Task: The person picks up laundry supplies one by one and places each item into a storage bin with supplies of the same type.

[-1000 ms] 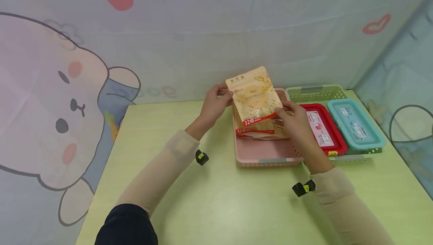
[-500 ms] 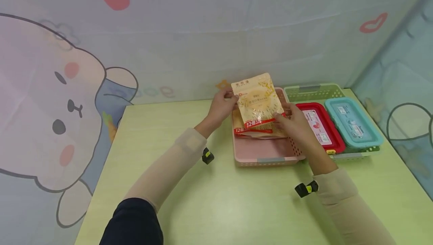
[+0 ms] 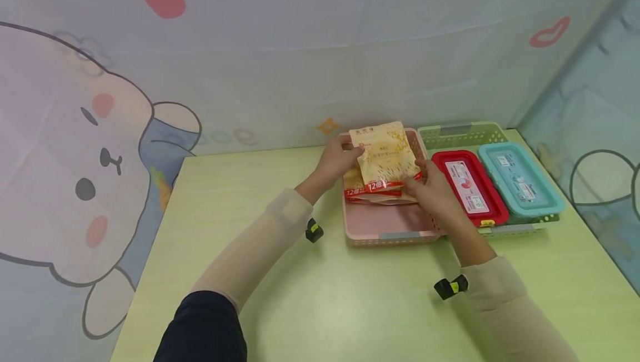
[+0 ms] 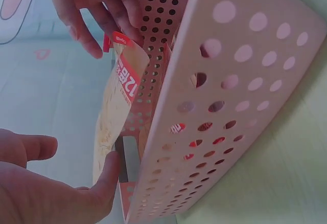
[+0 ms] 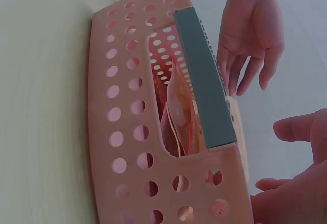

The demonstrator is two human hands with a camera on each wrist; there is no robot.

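Observation:
A cream-and-yellow pouch (image 3: 387, 154) with a red bottom band lies tilted over similar pouches (image 3: 357, 184) in a pink perforated basket (image 3: 387, 223). At its left edge is my left hand (image 3: 336, 161); at its lower right corner is my right hand (image 3: 435, 187). In the left wrist view, the left thumb stands away from the pouch (image 4: 120, 91), while a finger reaches its edge. The right wrist view has my right hand (image 5: 301, 178) with thumb and fingers spread apart, beside the basket rim. Both hands have relaxed fingers around the pouch.
Right of the pink basket stands a green basket (image 3: 457, 130) holding a red-lidded box (image 3: 470, 187) and a turquoise-lidded box (image 3: 522, 179). The pale table (image 3: 345, 295) extends toward me. A printed cloth wall (image 3: 280, 73) rises directly behind the baskets.
Both hands have lowered the pouch onto the others in the pink basket, shifting it slightly right. The fingers, which gripped its edges earlier, have loosened.

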